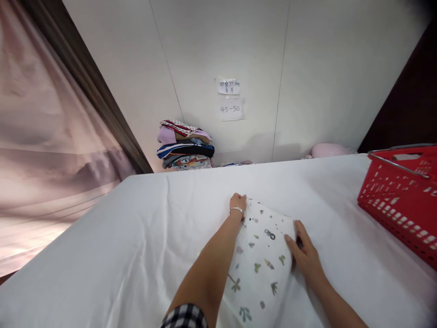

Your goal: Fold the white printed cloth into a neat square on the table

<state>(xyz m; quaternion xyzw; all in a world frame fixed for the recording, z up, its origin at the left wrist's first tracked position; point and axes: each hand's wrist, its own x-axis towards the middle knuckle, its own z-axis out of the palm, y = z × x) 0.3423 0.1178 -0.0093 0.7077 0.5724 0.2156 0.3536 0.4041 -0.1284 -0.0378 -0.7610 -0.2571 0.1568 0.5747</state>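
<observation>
A white cloth [262, 255] printed with small leaves, a palm tree and other figures lies in front of me on the white-covered table. My left hand [238, 202], with a silver bracelet at the wrist, is closed on the cloth's far left corner. At the far right corner, my right hand [303, 253] has the edge between thumb and fingers. The cloth narrows between my forearms and runs toward the bottom of the view. Part of its left side is hidden behind my left forearm.
A red plastic basket [385, 200] with a metal handle stands at the right. Folded clothes [186, 146] are stacked beyond the table's far edge, by the wall with paper signs [232, 109]. A pink curtain [51, 136] hangs at left. The table cover [136, 246] is wrinkled.
</observation>
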